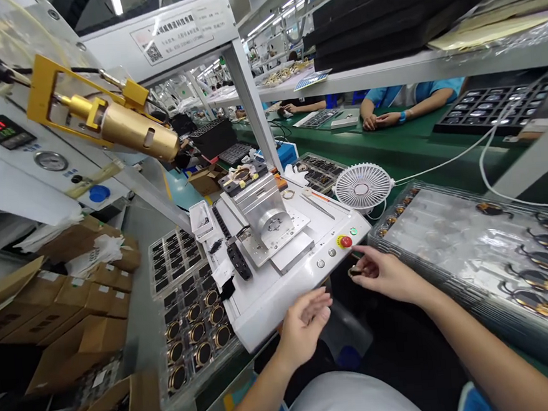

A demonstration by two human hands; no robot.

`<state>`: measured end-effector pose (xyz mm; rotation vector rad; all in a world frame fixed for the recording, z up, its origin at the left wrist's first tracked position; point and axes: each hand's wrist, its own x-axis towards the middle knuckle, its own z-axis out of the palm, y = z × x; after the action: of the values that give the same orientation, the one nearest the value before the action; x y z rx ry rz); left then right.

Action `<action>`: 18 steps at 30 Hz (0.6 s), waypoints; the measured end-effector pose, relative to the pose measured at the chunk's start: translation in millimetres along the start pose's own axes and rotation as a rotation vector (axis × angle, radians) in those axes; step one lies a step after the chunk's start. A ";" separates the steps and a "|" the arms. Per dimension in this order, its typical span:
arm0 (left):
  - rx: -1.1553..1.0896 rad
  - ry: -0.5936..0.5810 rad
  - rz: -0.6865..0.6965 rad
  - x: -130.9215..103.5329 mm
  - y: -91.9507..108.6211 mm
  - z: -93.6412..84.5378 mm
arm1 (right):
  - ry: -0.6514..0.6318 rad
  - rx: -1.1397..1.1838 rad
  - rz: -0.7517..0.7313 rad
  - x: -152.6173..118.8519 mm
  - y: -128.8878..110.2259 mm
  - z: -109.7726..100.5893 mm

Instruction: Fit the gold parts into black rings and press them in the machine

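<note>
You seem mid-handling — right hand (pixel 390 275) pinching a small part (pixel 355 271), left hand (pixel 303 325) loosely spread — and the next move likely needs steady support.

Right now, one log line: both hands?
left hand: open, nothing seen held | right hand: pinching small gold-toned part | nearby: red push button

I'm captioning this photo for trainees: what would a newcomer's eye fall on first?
Probably the big gold cylinder, tilted downward at upper left. Next might come the red button near the front right corner of the white base, with a round white fan beyond it. Close to that button, the right hand pinches a small dark piece.
</note>
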<state>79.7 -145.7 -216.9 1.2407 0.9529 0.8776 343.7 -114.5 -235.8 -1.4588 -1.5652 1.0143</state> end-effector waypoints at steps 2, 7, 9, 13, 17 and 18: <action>-0.170 -0.039 -0.056 -4.9 -17.8 6.8 | -0.037 0.179 -0.089 -22.3 -6.7 17.9; -0.484 -0.106 -0.083 -7.0 -35.6 18.2 | 0.112 0.366 -0.248 -60.8 -12.1 70.6; -0.520 -0.109 -0.122 -3.4 -36.8 22.0 | 0.180 0.359 -0.280 -64.8 -11.8 80.0; -0.495 -0.071 -0.178 4.5 -31.7 28.0 | 0.143 0.227 -0.373 -60.3 -17.1 60.1; -0.403 0.014 -0.162 4.0 -21.9 29.4 | 0.203 -0.115 -0.264 -37.0 -13.7 -35.9; -0.384 0.030 -0.150 2.1 -20.2 28.8 | 0.348 -0.215 -0.136 -29.1 -8.5 -69.4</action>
<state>107.8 -156.5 -235.1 0.8200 0.8417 0.9115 405.7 -139.9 -200.5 -1.5517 -1.5242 0.4928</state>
